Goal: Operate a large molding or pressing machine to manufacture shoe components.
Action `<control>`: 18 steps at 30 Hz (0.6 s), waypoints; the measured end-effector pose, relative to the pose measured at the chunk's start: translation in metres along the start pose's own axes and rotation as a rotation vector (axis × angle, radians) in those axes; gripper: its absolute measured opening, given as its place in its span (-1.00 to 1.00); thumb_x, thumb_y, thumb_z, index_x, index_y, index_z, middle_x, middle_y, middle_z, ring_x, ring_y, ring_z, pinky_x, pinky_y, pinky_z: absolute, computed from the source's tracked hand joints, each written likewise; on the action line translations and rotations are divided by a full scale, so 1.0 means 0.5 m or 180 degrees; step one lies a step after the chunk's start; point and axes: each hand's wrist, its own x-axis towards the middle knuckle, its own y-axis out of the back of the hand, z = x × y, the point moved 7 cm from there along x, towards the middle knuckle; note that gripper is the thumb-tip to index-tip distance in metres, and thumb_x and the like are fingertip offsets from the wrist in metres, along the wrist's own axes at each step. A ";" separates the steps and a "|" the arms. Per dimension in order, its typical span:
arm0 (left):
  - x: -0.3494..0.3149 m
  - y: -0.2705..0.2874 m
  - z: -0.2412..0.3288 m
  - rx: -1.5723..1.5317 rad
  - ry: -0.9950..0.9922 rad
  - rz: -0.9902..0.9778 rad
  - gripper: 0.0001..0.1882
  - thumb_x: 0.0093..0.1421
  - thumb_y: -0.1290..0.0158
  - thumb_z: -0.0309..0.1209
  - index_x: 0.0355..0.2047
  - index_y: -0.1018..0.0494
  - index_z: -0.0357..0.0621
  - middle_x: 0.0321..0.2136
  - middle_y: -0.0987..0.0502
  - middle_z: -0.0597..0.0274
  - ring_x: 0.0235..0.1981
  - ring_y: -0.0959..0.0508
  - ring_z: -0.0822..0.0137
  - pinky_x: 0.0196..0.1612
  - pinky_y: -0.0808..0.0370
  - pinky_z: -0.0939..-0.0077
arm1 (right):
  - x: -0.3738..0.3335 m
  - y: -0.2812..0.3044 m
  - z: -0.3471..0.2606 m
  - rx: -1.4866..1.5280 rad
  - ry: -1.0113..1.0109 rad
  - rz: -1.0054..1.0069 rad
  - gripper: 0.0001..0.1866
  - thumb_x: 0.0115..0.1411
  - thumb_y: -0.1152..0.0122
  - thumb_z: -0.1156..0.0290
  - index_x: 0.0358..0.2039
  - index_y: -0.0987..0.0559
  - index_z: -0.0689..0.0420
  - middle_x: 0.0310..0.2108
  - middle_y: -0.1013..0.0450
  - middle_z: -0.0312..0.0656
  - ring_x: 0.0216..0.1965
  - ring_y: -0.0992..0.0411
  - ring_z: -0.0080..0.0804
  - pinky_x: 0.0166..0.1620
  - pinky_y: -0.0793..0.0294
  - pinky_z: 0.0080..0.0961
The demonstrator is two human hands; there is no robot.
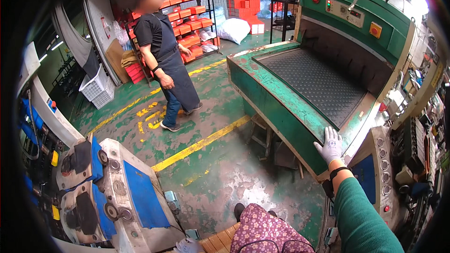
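Note:
My right hand [331, 144], in a pale grey glove, lies on the near corner of a green machine [281, 100], its fingers outstretched and thumb apart. It holds nothing. A black studded mat [318, 79] covers the machine's flat bed, running in under the green hood [361, 0] with its control buttons. At the lower edge, my left hand [189, 245], also gloved, shows only in part beside a slatted wooden surface [220, 239]; its fingers cannot be made out.
A person in a dark apron [166, 47] walks on the aisle at left. Behind stands a rack of orange boxes [187, 26]. White crates [98, 86] sit farther left. A blue-and-white machine [140, 192] flanks my left, and a button panel [382, 173] my right.

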 end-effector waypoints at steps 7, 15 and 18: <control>-0.002 -0.005 -0.008 0.0088 0.0027 0.0068 -0.67 0.23 0.04 -0.03 -0.33 -0.65 0.14 -0.25 -0.64 0.31 0.09 -0.49 0.16 0.29 -0.20 -0.06 | -0.003 -0.005 0.001 0.0047 -0.0024 -0.0045 -0.01 0.13 -0.21 -0.21 0.41 -0.17 0.12 0.43 -0.10 -0.11 0.45 -0.02 -0.19 0.42 0.03 -0.03; 0.002 -0.009 -0.010 -0.0020 -0.0007 0.0294 -0.68 0.23 0.03 -0.04 -0.33 -0.65 0.14 -0.24 -0.64 0.31 0.10 -0.48 0.15 0.28 -0.21 -0.08 | -0.001 -0.003 0.003 0.0117 -0.0021 0.0001 -0.02 0.13 -0.21 -0.21 0.41 -0.17 0.14 0.43 -0.09 -0.09 0.45 -0.01 -0.16 0.42 0.05 -0.03; -0.003 -0.014 -0.004 -0.0057 -0.0030 0.0370 -0.68 0.23 0.03 -0.04 -0.32 -0.64 0.14 -0.24 -0.64 0.31 0.10 -0.48 0.15 0.27 -0.21 -0.09 | -0.002 -0.003 0.004 0.0135 -0.0028 0.0003 -0.02 0.13 -0.20 -0.21 0.40 -0.18 0.15 0.43 -0.10 -0.08 0.45 -0.01 -0.16 0.42 0.06 -0.03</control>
